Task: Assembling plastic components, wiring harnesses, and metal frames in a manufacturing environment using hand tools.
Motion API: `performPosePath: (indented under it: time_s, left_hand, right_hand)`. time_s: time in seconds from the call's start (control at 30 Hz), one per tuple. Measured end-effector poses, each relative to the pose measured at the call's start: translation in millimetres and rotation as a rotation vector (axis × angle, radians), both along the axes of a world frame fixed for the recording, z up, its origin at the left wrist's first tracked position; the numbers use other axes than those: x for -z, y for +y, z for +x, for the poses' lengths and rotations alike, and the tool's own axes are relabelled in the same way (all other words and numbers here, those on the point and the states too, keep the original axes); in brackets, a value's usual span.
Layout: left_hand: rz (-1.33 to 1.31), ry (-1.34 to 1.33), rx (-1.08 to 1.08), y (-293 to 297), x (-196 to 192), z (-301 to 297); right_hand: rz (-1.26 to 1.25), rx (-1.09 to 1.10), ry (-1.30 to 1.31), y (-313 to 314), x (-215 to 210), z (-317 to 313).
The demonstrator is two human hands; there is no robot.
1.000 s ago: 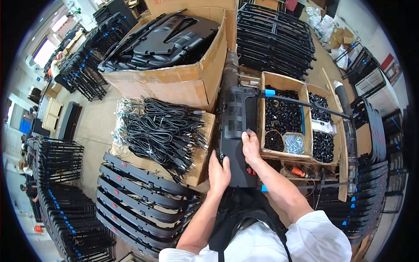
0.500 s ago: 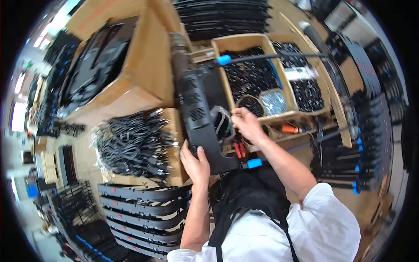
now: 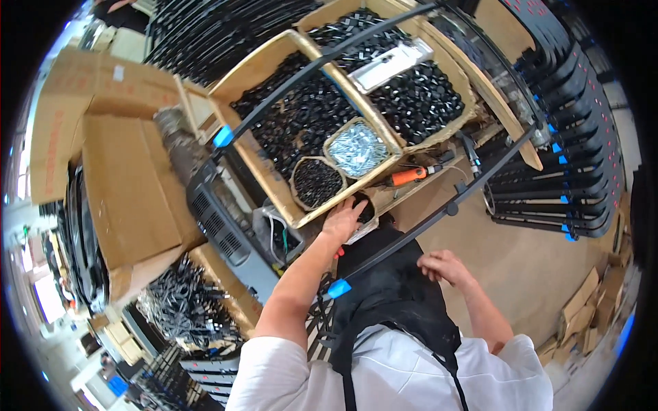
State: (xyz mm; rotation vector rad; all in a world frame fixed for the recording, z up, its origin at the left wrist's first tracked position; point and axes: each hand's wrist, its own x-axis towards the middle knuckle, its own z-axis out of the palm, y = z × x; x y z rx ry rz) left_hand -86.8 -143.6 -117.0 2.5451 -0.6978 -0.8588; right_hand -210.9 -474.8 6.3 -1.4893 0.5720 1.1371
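My left hand (image 3: pixel 341 220) reaches to a small round dark container (image 3: pixel 364 207) under the near edge of a parts tray (image 3: pixel 264 179). Its fingers are stretched out, tips partly hidden. To the right, my right hand (image 3: pixel 445 266) is raised in front of me with its fingers curled; what they hold, if anything, is hidden. A black tubular frame (image 3: pixel 411 236) with blue end wraps (image 3: pixel 338 288) spans the bench and passes between my hands. Left of them lies a black vented plastic cover (image 3: pixel 221 229), with a clear bag and white cable (image 3: pixel 274 229) beside it.
The tray's compartments hold black fittings (image 3: pixel 301 103), silver screws (image 3: pixel 356 148) and small dark screws (image 3: pixel 317 182). An orange tool (image 3: pixel 409 176) lies by the tray. At left stand a carton (image 3: pixel 133 198) and bundled cables (image 3: pixel 185 301). Stacked black frames (image 3: pixel 548 198) line the right.
My view has turned right. My left hand has left the vented cover and moved to the dark container. My right hand has drawn back from the cover's cable opening towards my right side.
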Motion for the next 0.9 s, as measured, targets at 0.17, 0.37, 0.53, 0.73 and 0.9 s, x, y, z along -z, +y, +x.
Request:
performPosePath:
  time_s: [0.17, 0.37, 0.53, 0.73, 0.9]
  left_hand:
    - [0.067, 0.134, 0.148, 1.9, 3.4, 8.7]
    - [-0.107, 0.251, -0.073, 2.0, 9.4, 10.5]
    - [-0.19, 0.375, -0.538, 3.9, 37.1, 0.7]
    - [-0.354, 0.872, -0.827, 10.6, 42.2, 9.7]
    - [-0.525, 1.0, -0.917, 11.9, 31.7, 11.2]
  right_hand:
    - [0.022, 0.514, -0.178, 31.6, 120.0, 53.6]
    - [-0.057, 0.992, -0.088, 76.9, 181.2, 148.1]
    - [-0.206, 1.028, -0.019, 75.8, 215.7, 174.5]
    - [0.131, 1.226, -0.13, 60.5, 206.2, 161.3]
    - [0.645, 1.075, -0.059, 20.9, 146.1, 147.7]
